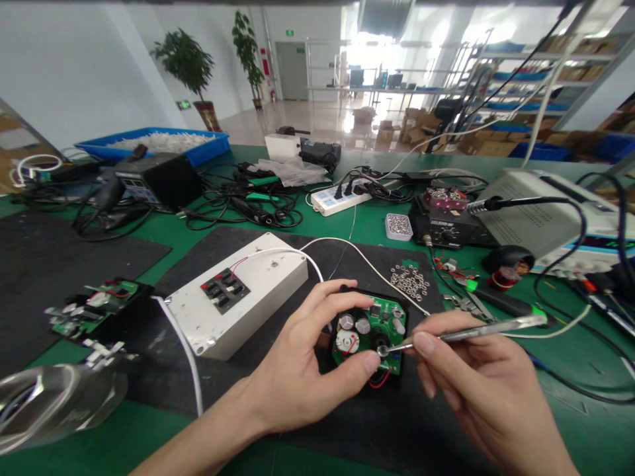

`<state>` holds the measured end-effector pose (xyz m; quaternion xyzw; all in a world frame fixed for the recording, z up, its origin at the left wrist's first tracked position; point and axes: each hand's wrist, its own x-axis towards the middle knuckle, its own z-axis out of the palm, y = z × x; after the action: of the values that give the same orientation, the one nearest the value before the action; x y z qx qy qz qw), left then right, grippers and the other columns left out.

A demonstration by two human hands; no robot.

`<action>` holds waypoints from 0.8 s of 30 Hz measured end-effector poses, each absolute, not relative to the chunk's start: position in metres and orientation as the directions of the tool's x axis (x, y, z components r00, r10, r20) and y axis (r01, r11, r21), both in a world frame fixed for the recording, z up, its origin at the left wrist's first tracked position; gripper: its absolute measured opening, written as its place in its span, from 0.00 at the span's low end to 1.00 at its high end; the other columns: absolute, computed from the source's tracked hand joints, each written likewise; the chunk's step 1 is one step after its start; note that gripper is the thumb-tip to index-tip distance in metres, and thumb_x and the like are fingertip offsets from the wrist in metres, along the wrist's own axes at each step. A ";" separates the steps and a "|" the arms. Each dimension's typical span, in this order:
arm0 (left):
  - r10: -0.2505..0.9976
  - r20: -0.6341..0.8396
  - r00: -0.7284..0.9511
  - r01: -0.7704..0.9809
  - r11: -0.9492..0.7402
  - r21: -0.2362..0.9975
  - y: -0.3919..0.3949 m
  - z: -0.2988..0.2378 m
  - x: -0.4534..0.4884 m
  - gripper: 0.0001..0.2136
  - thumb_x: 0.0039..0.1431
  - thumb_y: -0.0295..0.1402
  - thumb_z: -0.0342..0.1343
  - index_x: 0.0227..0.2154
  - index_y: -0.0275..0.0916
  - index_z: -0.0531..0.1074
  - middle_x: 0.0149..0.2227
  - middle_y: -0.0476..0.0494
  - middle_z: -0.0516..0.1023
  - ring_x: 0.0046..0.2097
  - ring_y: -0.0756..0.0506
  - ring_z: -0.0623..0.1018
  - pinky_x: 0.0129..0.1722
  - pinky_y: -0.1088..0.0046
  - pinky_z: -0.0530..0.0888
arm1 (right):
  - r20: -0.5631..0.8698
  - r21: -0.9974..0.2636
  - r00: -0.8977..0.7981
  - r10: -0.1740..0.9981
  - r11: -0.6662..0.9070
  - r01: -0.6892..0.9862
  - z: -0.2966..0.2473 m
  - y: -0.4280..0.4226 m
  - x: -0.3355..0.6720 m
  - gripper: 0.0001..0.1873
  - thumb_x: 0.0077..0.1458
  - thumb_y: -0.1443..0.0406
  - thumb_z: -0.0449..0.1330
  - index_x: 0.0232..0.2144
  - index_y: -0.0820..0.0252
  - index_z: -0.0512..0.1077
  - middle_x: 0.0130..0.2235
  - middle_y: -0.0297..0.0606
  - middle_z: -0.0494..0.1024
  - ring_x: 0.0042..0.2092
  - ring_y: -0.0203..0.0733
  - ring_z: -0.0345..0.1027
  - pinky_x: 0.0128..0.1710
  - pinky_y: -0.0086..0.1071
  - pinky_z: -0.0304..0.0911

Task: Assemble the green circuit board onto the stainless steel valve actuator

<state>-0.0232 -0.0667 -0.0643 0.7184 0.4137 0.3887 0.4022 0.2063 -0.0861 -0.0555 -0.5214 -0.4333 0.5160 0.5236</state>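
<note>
Green circuit board sits in a black holder on the black mat, just right of the white box and nearer the wearer. Left hand is clamped on it, index finger over the far edge and thumb pressed at the near edge. Right hand has its fingers pinched together on the tweezers. The tips grip a small metal ring that touches the board beside the left thumb.

Judgement: the ring work goes best with the board pinned flat, tweezer pressure light, and the thumb as a guide without covering the spot.

Loose rings lie scattered right of the box, beyond the board. A white wire runs from the box past the board's far side, close enough to snag. The soldering iron lies further right, near the tweezers' tail.

Open mat in front of the box, towards the wearer, gives the wrists room. A second board lies well left of the box.
</note>
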 end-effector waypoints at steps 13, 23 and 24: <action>0.901 0.272 0.339 0.295 -0.376 0.878 -0.067 -0.065 -0.021 0.23 0.65 0.39 0.70 0.62 0.48 0.76 0.70 0.35 0.69 0.70 0.33 0.73 0.47 0.68 0.86 | 0.024 -1.000 0.168 0.985 0.025 -0.002 -0.054 -0.092 0.203 0.17 0.54 0.50 0.80 0.33 0.54 0.84 0.23 0.32 0.74 0.20 0.32 0.62 0.17 0.25 0.56; 0.881 0.328 0.341 0.340 -0.441 0.831 -0.067 -0.066 -0.021 0.23 0.64 0.38 0.70 0.60 0.46 0.76 0.68 0.35 0.72 0.69 0.33 0.74 0.65 0.53 0.79 | 0.189 -0.978 0.235 0.953 0.160 0.135 -0.057 -0.096 0.202 0.13 0.55 0.53 0.79 0.30 0.53 0.84 0.23 0.33 0.76 0.19 0.33 0.61 0.15 0.28 0.57; 0.883 0.326 0.339 0.338 -0.438 0.833 -0.067 -0.066 -0.021 0.23 0.64 0.38 0.70 0.60 0.46 0.76 0.69 0.35 0.72 0.69 0.33 0.74 0.64 0.53 0.80 | 0.212 -0.973 0.229 0.950 0.183 0.141 -0.058 -0.095 0.202 0.13 0.56 0.53 0.78 0.30 0.53 0.84 0.22 0.33 0.76 0.19 0.33 0.61 0.15 0.28 0.56</action>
<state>-0.0214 -0.0667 -0.0661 0.7457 0.4094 0.4034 0.3372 0.2022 -0.0948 -0.0581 -0.5332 -0.5116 0.3521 0.5744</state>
